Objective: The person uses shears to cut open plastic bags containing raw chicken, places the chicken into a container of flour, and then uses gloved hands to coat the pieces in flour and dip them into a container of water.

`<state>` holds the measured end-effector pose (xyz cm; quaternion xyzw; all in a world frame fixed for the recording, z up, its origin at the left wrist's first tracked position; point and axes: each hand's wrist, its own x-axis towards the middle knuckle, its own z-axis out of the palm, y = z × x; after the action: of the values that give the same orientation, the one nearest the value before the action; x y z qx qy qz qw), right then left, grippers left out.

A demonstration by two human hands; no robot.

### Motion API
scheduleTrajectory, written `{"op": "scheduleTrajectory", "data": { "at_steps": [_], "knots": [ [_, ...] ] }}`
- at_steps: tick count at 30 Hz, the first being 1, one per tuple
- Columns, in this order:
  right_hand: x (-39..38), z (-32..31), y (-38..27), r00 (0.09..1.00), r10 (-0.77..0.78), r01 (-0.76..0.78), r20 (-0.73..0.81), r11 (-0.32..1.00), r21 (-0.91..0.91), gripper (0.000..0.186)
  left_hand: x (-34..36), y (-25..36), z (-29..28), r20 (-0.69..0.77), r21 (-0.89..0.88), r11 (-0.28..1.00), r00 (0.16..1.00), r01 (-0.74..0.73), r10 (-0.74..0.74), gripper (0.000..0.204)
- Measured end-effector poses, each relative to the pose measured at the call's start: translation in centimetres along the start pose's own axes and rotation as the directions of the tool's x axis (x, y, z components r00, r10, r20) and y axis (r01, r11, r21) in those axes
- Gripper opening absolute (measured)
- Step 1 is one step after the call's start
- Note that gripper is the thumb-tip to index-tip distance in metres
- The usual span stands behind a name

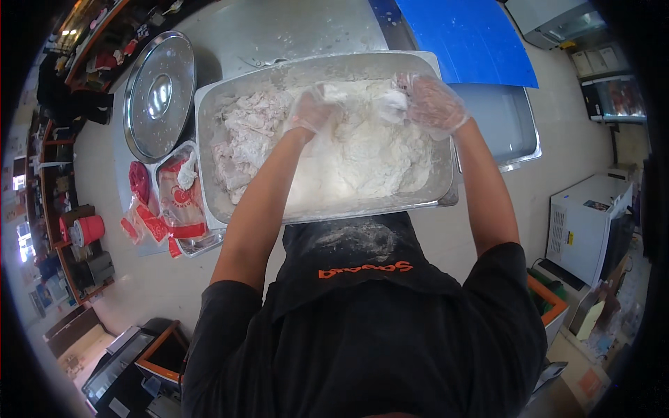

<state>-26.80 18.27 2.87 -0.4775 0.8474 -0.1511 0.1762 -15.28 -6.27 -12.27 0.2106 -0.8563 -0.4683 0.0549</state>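
A deep rectangular metal tray [209, 94] sits before me, with a heap of flour [380, 157] over its middle and right. Flour-dusted pieces that look like raw chicken [251, 132] are piled along its left side. My left hand [313, 111], in a clear plastic glove, reaches in between pile and flour; its fingers are smeared by motion. My right hand [433, 104], gloved the same way, is closed at the tray's right, above the flour. At its fingertips is a white floury piece [394, 104], blurred, whose exact kind I cannot make out.
Left of the tray stand a round metal lid [160, 97] and a smaller metal tray [198, 244] with red-and-clear plastic bags [182, 202]. A blue sheet [467, 42] partly covers another metal container [498, 125] at the right. A white appliance [585, 219] stands farther right.
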Motion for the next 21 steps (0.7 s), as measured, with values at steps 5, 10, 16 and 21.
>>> {"op": "scheduleTrajectory", "data": {
  "at_steps": [5,10,16,21],
  "knots": [
    [-4.1,0.5,0.0,0.997,-0.062,0.054,0.037,0.979,0.195,0.047,-4.4,12.6,-9.0,0.147,0.021,0.998,0.988,-0.054,0.05,0.046],
    [-5.5,2.0,-3.1,0.907,0.23,-0.213,0.353,0.973,-0.086,0.04,-3.5,11.9,-11.1,0.406,0.319,0.932,0.913,-0.171,0.028,0.039],
    [-5.0,7.6,-0.1,0.982,0.185,-0.169,0.027,0.942,-0.29,0.028,-1.8,7.8,-8.6,0.283,0.041,0.996,0.957,-0.075,0.06,0.064],
    [-0.7,6.2,-0.6,0.895,0.445,-0.435,0.009,0.878,-0.201,0.026,-3.9,10.1,-2.4,0.394,0.596,0.801,0.888,-0.051,-0.237,0.067]
  ]
}}
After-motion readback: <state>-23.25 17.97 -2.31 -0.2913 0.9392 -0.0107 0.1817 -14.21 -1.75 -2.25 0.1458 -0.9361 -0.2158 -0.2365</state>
